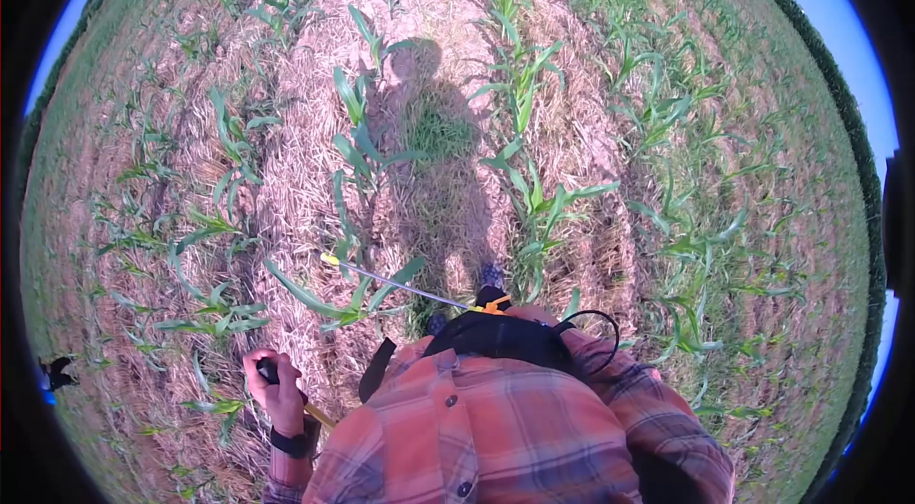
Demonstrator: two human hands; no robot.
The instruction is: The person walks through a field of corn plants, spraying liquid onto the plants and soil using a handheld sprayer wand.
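My left hand, low at the left, is closed around the black grip of a lever. A yellowish shaft runs from near it toward my body. In front of my waist, my right hand is at the handle end of a spray wand; most of its fingers are hidden. The wand has an orange and yellow part by the handle and a yellow nozzle at its tip, pointing left over a young maize plant. A black hose loops beside my right forearm.
Rows of young maize run away from me, with dry straw between them. A grass patch lies within my shadow ahead. My shoe shows between two rows. Trees line the field's far edges.
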